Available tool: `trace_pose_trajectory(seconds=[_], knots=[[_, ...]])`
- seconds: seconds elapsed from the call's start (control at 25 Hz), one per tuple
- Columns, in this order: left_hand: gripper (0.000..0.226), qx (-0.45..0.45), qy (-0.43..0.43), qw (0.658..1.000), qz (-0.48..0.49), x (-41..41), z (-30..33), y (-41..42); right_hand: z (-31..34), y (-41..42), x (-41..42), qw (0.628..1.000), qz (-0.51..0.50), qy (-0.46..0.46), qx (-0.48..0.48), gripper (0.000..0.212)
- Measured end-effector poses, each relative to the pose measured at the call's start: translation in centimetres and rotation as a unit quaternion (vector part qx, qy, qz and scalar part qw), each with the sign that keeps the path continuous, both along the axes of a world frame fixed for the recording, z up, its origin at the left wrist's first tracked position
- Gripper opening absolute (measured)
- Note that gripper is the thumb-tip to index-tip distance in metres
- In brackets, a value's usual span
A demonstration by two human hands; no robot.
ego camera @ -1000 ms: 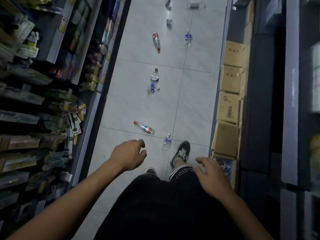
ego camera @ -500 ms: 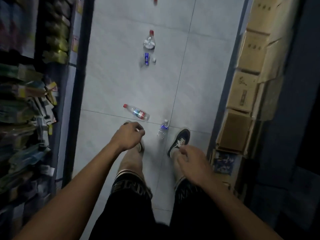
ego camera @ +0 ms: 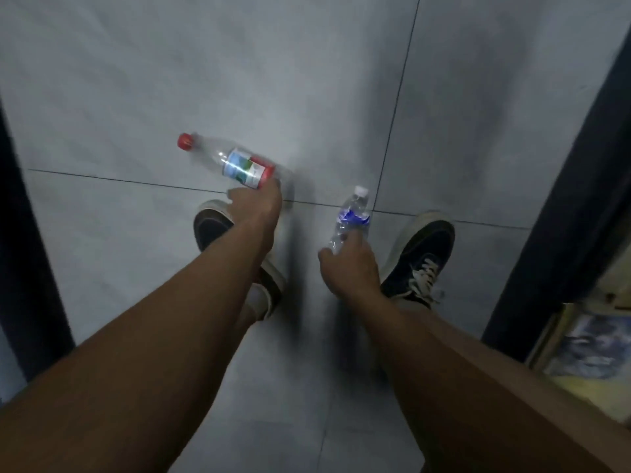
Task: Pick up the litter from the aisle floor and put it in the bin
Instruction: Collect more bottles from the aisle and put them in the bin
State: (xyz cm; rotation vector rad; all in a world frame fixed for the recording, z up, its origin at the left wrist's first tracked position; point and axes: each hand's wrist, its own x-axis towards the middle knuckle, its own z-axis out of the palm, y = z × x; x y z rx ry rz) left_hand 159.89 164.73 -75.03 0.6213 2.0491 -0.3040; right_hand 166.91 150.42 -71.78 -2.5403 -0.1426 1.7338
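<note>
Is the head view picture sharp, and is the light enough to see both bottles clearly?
Head view: dim light, dark edges. Red-capped bottle and left hand show motion blur; blue-label bottle at the right hand is sharper. A pale sheen lies on the floor tiles.

You've got two clear plastic bottles on the grey tile. The red-capped bottle [ego camera: 235, 163] lies flat, cap toward ten o'clock, its base under your left fingers. The smaller white-capped bottle [ego camera: 350, 219] — blue label, seemingly crumpled — points to twelve o'clock, base in your right hand.
</note>
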Motion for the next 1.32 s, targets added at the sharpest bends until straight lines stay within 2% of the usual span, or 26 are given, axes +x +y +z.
trace_pose_trajectory(seconds=[0.08, 0.16, 0.28, 0.36, 0.44, 0.64, 0.84, 0.96, 1.12, 1.32], knots=[[0.116, 0.043, 0.089, 0.995, 0.005, -0.4, -5.6, 1.0, -6.7, 0.7, -0.7, 0.995, -0.07, -0.049, -0.05, 0.084], [0.122, 0.086, 0.133, 0.987, 0.027, -0.5, -9.5, 2.3, -11.3, 1.2, -1.0, 0.984, -0.102, -0.095, -0.111, 0.097], [0.095, 0.142, 0.1, 0.981, 0.091, -0.8, -12.4, 3.6, -14.2, 0.4, -0.8, 0.972, -0.076, -0.153, -0.159, 0.081], [0.085, 0.148, 0.083, 0.983, 0.07, -0.7, -11.6, 3.2, -13.5, -0.8, -0.3, 0.975, -0.058, -0.17, -0.134, 0.058], [0.08, 0.138, 0.063, 0.988, 0.02, -0.1, -8.5, 2.5, -10.8, -1.6, 0.4, 0.981, -0.059, -0.15, -0.104, 0.044], [0.064, 0.113, 0.033, 0.979, -0.168, 1.6, 6.8, 0.0, 2.7, -0.7, 2.3, 0.989, -0.069, -0.101, -0.079, 0.042], [0.061, 0.113, -0.009, 0.961, -0.252, 3.3, 25.1, 1.0, 20.1, 1.3, 5.1, 0.998, -0.055, -0.031, -0.004, 0.032], [0.064, 0.118, -0.044, 0.932, -0.339, 4.7, 36.5, 2.2, 31.2, 2.2, 6.6, 0.999, -0.015, -0.028, 0.044, 0.041], [0.064, 0.117, -0.071, 0.902, -0.411, 5.2, 51.0, 1.6, 45.4, 2.0, 8.2, 0.993, -0.009, -0.034, 0.111, 0.048], [0.066, 0.14, -0.074, 0.809, -0.566, 3.4, 64.1, 0.8, 58.7, 0.4, 9.5, 0.983, 0.034, -0.027, 0.178, 0.076]])
